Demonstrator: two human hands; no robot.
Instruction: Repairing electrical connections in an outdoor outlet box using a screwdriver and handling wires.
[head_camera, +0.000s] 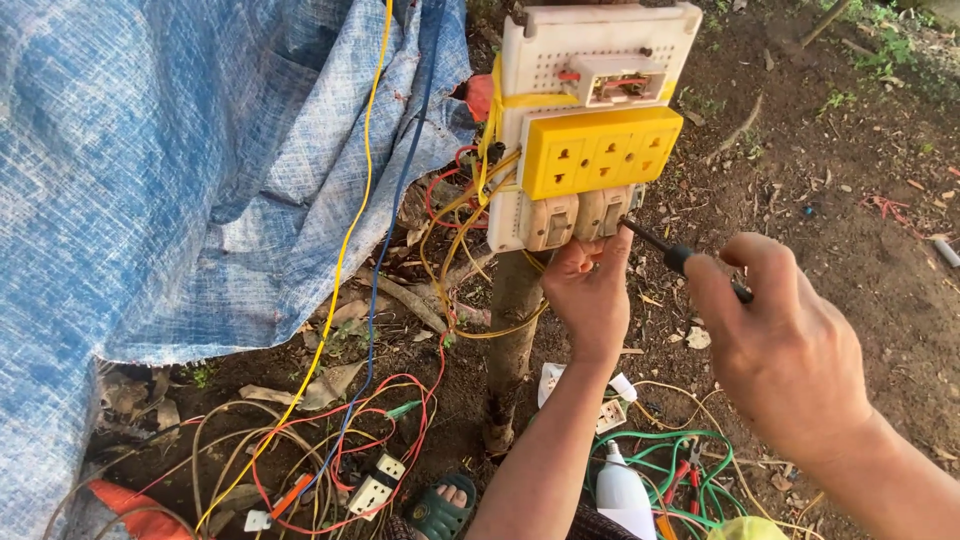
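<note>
A white perforated board (530, 60) is fixed to a wooden post (512, 330). It carries a yellow socket block (597, 150), a small white fuse holder (620, 82) above, and two beige switch boxes (575, 218) below. My left hand (590, 290) reaches up and its fingertips touch the underside of the right beige box. My right hand (780, 350) grips a black screwdriver (672, 255), whose tip points at that same box's right edge. Yellow and red wires (460, 230) loop out from the board's left side.
A blue tarpaulin (180, 170) covers the left. Tangled coloured wires and white sockets (375, 485) lie on the dirt below. Pliers with red handles (688, 475), a white bottle (620, 490) and green cable sit near my arms. A sandalled foot (445, 505) shows at the bottom.
</note>
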